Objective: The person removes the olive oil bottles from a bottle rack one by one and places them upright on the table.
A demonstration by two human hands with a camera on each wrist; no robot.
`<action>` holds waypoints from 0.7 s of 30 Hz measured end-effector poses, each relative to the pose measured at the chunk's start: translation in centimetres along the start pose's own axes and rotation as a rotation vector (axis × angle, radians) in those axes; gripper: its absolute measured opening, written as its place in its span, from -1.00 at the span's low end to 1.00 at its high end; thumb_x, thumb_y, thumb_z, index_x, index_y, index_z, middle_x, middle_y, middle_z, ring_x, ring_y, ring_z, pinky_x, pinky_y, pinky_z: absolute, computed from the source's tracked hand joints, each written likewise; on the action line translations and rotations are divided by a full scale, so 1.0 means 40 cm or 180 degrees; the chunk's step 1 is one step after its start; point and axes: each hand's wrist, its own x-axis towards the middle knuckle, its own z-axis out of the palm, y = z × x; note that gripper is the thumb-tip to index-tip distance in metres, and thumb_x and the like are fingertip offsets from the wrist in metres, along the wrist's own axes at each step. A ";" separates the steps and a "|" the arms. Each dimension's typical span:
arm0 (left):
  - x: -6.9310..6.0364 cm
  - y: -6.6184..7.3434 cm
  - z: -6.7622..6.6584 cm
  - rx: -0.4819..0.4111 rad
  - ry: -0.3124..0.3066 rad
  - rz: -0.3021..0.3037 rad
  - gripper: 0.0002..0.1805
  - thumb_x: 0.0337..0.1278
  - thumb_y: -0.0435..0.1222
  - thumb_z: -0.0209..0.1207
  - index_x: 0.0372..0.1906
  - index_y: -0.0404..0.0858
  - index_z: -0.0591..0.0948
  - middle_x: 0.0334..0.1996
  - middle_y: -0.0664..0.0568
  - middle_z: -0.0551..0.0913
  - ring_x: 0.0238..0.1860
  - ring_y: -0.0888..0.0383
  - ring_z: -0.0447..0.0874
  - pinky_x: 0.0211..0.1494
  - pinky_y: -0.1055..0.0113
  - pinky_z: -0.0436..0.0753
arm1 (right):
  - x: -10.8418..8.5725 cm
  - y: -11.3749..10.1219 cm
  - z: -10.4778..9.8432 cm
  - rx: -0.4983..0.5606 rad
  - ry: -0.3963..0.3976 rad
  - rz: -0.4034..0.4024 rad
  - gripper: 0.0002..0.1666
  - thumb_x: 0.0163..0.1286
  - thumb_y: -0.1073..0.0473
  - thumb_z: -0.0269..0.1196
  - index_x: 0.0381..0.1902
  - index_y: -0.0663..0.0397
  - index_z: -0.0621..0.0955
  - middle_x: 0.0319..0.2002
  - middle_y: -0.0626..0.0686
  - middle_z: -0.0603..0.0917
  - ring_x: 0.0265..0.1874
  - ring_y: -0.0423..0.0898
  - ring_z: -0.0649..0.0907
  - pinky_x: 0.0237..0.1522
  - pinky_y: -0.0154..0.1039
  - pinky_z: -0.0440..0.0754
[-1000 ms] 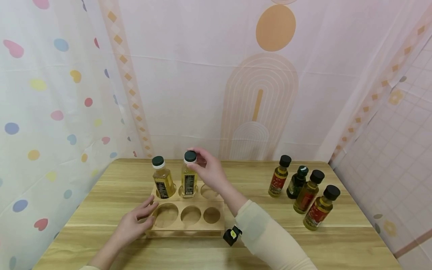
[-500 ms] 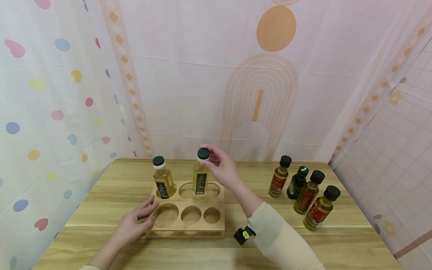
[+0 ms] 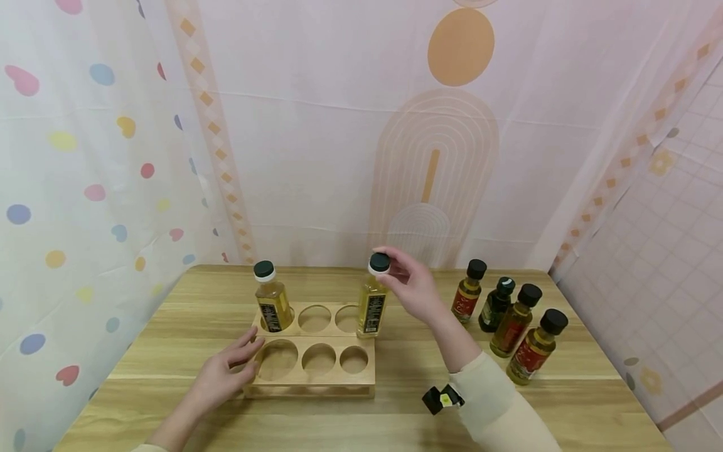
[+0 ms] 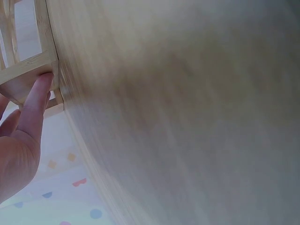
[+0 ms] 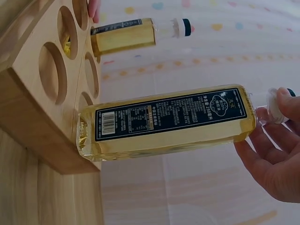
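My right hand (image 3: 415, 285) pinches a square clear oil bottle (image 3: 373, 307) by its neck, just under the dark green cap. The bottle, yellow inside with a black label (image 5: 173, 112), hangs nearly upright at the right end of a two-step wooden bottle rack (image 3: 333, 379). Its base is out of the holes; whether it touches the rack I cannot tell. A similar oil bottle (image 3: 273, 301) stands in the back-left hole. My left hand (image 3: 226, 367) touches the rack's left end, with its thumb (image 4: 35, 105) against the end panel and the other fingers partly hidden.
On the right of the wooden table (image 3: 429, 420) stand a red-label bottle (image 3: 466, 298), a small dark green bottle (image 3: 497, 306) and two more red-label bottles, (image 3: 513, 326) one nearest the front. A patterned curtain (image 3: 316, 157) hangs behind the table.
My right hand has lifted the oil bottle from the back-middle hole and carried it right, past the back-right hole. The left hand and rack have stayed put.
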 end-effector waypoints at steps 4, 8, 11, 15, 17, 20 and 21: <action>0.001 -0.003 -0.001 -0.0002 -0.0021 -0.0017 -0.54 0.21 -0.40 0.26 0.22 -0.42 0.56 0.41 -0.25 0.32 0.32 -0.28 0.33 0.07 0.20 0.63 | -0.026 0.009 -0.035 -0.0005 -0.0042 0.0097 -0.48 0.35 0.42 0.27 0.27 0.17 0.53 0.06 0.22 0.67 0.00 0.12 0.66 0.08 0.04 0.60; 0.002 -0.002 -0.002 -0.0002 -0.0032 -0.0033 -0.53 0.22 -0.39 0.27 0.23 -0.41 0.57 0.41 -0.23 0.32 0.33 -0.28 0.33 0.08 0.21 0.62 | -0.052 0.017 -0.065 -0.0114 -0.0046 0.0155 -0.48 0.37 0.40 0.26 0.28 0.12 0.52 0.04 0.18 0.68 0.00 0.08 0.65 0.09 0.07 0.59; 0.003 -0.003 -0.003 0.0000 -0.0032 -0.0043 -0.53 0.21 -0.38 0.27 0.23 -0.40 0.57 0.42 -0.22 0.32 0.33 -0.27 0.33 0.08 0.22 0.62 | -0.069 0.025 -0.086 -0.0181 -0.0043 0.0177 -0.48 0.37 0.40 0.26 0.27 0.10 0.53 0.02 0.16 0.69 -0.02 0.06 0.66 0.09 0.07 0.59; 0.003 -0.005 -0.002 0.0000 -0.0019 -0.0029 -0.53 0.20 -0.39 0.27 0.22 -0.41 0.57 0.41 -0.23 0.32 0.32 -0.28 0.33 0.08 0.20 0.62 | -0.090 0.040 -0.114 -0.0241 -0.0040 0.0179 -0.48 0.37 0.42 0.24 0.28 0.15 0.51 0.03 0.18 0.68 0.00 0.07 0.65 0.08 0.06 0.59; 0.003 -0.007 -0.002 0.0010 -0.0011 -0.0012 -0.53 0.20 -0.40 0.27 0.22 -0.41 0.57 0.41 -0.24 0.33 0.32 -0.28 0.34 0.08 0.20 0.62 | -0.102 0.050 -0.129 -0.0292 -0.0026 0.0203 -0.49 0.38 0.42 0.23 0.28 0.18 0.50 0.04 0.19 0.67 0.00 0.07 0.65 0.08 0.04 0.60; 0.002 -0.009 -0.002 0.0033 -0.0005 0.0005 -0.53 0.19 -0.39 0.27 0.22 -0.41 0.57 0.40 -0.24 0.33 0.31 -0.28 0.35 0.07 0.20 0.62 | -0.120 0.066 -0.153 -0.0378 -0.0011 0.0287 -0.51 0.40 0.41 0.22 0.28 0.16 0.50 0.04 0.18 0.66 0.00 0.07 0.65 0.06 -0.02 0.61; 0.002 -0.009 -0.002 0.0044 -0.0006 0.0009 -0.53 0.19 -0.39 0.27 0.22 -0.41 0.57 0.40 -0.24 0.33 0.31 -0.28 0.35 0.07 0.21 0.63 | -0.126 0.073 -0.162 -0.0412 -0.0005 0.0322 -0.51 0.40 0.41 0.22 0.27 0.14 0.51 0.03 0.17 0.66 -0.01 0.06 0.65 0.04 -0.04 0.61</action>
